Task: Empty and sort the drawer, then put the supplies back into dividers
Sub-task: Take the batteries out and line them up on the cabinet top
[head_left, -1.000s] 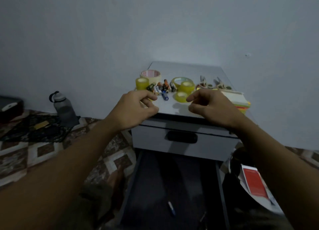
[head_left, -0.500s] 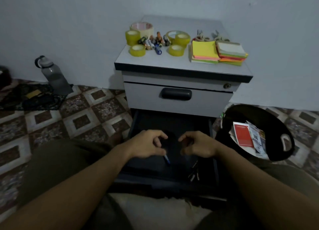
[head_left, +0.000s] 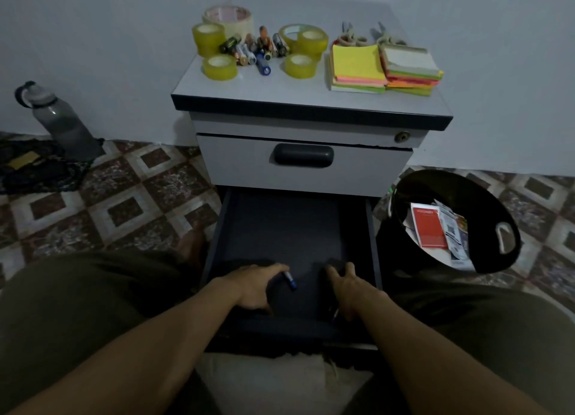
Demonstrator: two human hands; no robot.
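The lower drawer [head_left: 280,228] of the grey cabinet is pulled out, with a dark and mostly bare floor. My left hand [head_left: 252,285] rests at the drawer's front left. Its fingers curl around a small blue cylinder [head_left: 290,281] whose end sticks out past the fingertips. At the front right corner my right hand [head_left: 345,287] lies palm down with fingers apart, over some small dark items I cannot make out. On the cabinet top [head_left: 311,100] sit yellow tape rolls [head_left: 219,67], a heap of batteries [head_left: 255,48], sticky note stacks [head_left: 357,64] and scissors [head_left: 353,38].
The upper drawer [head_left: 303,165] is shut. A black bin [head_left: 485,196] holding papers stands on the tiled floor to the right of the open drawer. A grey water bottle [head_left: 59,119] leans against the wall at the left. My legs flank the drawer.
My view dropped from the cabinet top to the open drawer. Both hands came down from the top into the drawer front, and my left hand closed on the blue cylinder.
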